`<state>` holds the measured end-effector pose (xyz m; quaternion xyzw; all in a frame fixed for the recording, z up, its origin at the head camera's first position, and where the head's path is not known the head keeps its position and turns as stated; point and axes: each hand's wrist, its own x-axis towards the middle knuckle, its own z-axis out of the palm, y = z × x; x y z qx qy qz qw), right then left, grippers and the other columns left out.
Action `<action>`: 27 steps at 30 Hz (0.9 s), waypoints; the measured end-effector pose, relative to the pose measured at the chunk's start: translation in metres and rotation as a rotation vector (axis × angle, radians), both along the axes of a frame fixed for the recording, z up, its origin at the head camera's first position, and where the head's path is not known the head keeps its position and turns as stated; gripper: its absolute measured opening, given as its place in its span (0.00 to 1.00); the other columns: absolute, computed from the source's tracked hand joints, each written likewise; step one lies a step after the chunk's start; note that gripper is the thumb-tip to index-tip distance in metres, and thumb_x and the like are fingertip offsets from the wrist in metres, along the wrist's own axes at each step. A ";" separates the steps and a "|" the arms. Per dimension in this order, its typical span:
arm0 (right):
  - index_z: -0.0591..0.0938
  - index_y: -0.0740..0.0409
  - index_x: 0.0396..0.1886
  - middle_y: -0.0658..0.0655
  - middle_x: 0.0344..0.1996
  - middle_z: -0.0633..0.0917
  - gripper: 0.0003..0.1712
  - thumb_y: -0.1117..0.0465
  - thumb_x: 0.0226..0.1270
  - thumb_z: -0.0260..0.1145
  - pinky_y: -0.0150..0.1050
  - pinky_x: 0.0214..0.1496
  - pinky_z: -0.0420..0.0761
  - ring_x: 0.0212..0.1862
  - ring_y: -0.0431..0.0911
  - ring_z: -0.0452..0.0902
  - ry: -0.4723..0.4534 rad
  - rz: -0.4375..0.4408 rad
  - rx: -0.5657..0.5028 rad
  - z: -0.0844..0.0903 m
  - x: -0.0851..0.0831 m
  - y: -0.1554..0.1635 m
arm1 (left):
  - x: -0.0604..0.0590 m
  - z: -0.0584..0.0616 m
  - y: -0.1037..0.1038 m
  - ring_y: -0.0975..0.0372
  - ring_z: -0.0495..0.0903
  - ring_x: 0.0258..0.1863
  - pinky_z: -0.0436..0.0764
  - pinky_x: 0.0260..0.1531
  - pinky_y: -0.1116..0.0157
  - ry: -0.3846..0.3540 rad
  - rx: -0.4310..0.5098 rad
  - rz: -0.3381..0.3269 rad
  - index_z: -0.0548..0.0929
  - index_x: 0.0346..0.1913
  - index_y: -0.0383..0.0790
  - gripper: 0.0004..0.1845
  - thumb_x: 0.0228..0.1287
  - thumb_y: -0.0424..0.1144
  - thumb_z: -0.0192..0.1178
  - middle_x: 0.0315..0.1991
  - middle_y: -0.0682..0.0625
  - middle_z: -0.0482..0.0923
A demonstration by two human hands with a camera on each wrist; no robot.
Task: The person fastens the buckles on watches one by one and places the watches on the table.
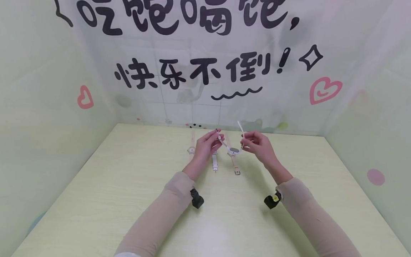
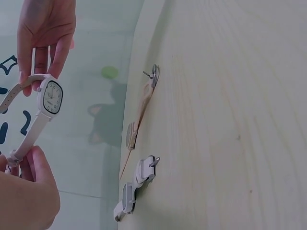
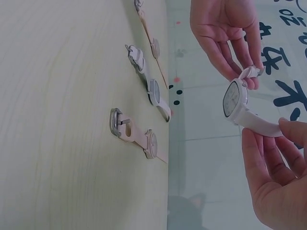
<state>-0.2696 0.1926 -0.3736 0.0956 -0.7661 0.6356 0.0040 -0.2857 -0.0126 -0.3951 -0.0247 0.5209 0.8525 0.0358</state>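
A white wristwatch with a rounded-square dial (image 2: 52, 97) hangs in the air between both hands, above the table. The left hand (image 1: 205, 144) pinches the buckle end of its strap. Thumb and fingers of the right hand (image 1: 258, 143) hold the other strap, whose free end sticks up. On the table below lie three more watches in a row: a pink watch (image 1: 191, 150) on the left, a white watch (image 3: 153, 91) in the middle, partly hidden by the left hand in the head view, and a pink watch (image 3: 150, 143) on the right.
The pale wooden table (image 1: 144, 178) reaches back to a printed curtain (image 1: 199, 107) with dark lettering, close behind the watches. Similar sheets stand on both sides. A small black camera (image 1: 197, 198) sits on the left wrist, another camera (image 1: 272, 200) on the right.
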 end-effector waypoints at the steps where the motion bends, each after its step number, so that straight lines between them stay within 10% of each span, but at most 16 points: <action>1: 0.73 0.73 0.56 0.49 0.37 0.81 0.19 0.66 0.73 0.62 0.33 0.48 0.87 0.40 0.35 0.82 0.001 0.000 0.002 0.000 0.000 0.000 | 0.000 0.000 -0.001 0.66 0.86 0.40 0.84 0.53 0.67 0.000 0.000 -0.001 0.79 0.61 0.35 0.17 0.72 0.33 0.58 0.44 0.47 0.87; 27: 0.80 0.71 0.57 0.57 0.41 0.84 0.20 0.65 0.69 0.66 0.34 0.48 0.86 0.37 0.34 0.83 0.011 -0.002 0.098 0.002 0.002 -0.006 | 0.002 0.006 -0.009 0.68 0.85 0.40 0.84 0.53 0.67 0.052 -0.096 -0.021 0.80 0.61 0.36 0.17 0.72 0.34 0.58 0.50 0.41 0.85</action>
